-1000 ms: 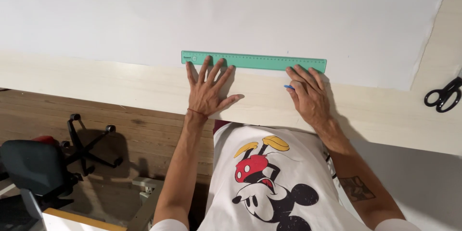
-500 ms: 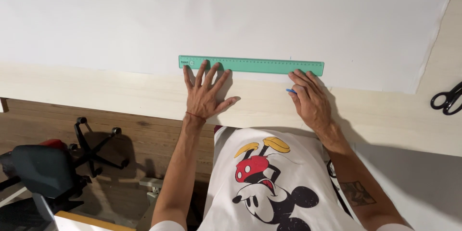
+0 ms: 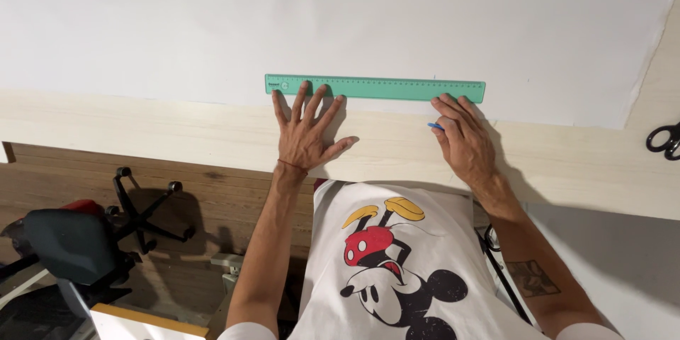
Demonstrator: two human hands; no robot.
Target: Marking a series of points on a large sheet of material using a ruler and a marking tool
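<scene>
My left hand (image 3: 306, 136) lies flat, fingers fanned wide, the tips pressing on the near edge of the ruler (image 3: 375, 88) toward its left end. No closed grip there, just spread fingers holding it down. My right hand (image 3: 464, 140) is flatter and tighter, fingers close together, their tips touching the ruler near its right end. A small blue pen (image 3: 435, 126) pokes out beside the index finger; how my grip pinches it I cannot tell, since the hand hides most of it.

The green ruler sits along the near edge of the white sheet (image 3: 340, 21), which covers most of the pale wooden counter (image 3: 177, 127). Scissors (image 3: 666, 140) lie at the far right, well apart from my hands. Below the counter edge a black chair (image 3: 78, 241) stands on a wooden floor (image 3: 212, 205).

Count: two hands, one ruler, one sheet, one pen, one pair of scissors, one chair.
</scene>
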